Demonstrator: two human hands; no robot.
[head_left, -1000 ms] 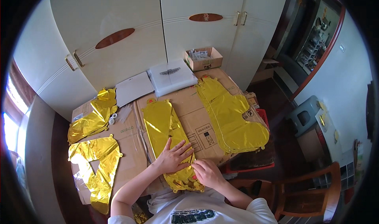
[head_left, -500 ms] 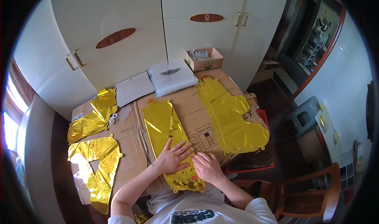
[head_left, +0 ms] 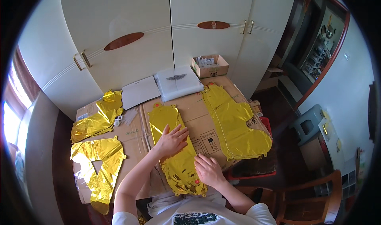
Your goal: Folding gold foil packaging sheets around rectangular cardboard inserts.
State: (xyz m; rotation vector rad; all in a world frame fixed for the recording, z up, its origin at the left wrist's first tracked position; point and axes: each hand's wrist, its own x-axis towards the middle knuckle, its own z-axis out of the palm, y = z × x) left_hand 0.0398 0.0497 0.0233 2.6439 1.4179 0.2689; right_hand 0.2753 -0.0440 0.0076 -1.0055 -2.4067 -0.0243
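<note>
Our gold foil (head_left: 178, 170)
Left hand (head_left: 172, 141) flat on it; right hand (head_left: 209, 171) apart, curled at its right edge, grip unclear.

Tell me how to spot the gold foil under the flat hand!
Find the white cabinet, then the brown cardboard in front of it. In the middle lies the gold foil, under the left hand. It's a long straight strip; the gold pieces either side bend or curve.

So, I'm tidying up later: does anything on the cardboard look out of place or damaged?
The lower-left gold foil piece pokes past the near edge of the cardboard, so it looks askew. The middle foil piece looks crinkled at its near end, beside the right hand. I see no clear tear or spill.
</note>
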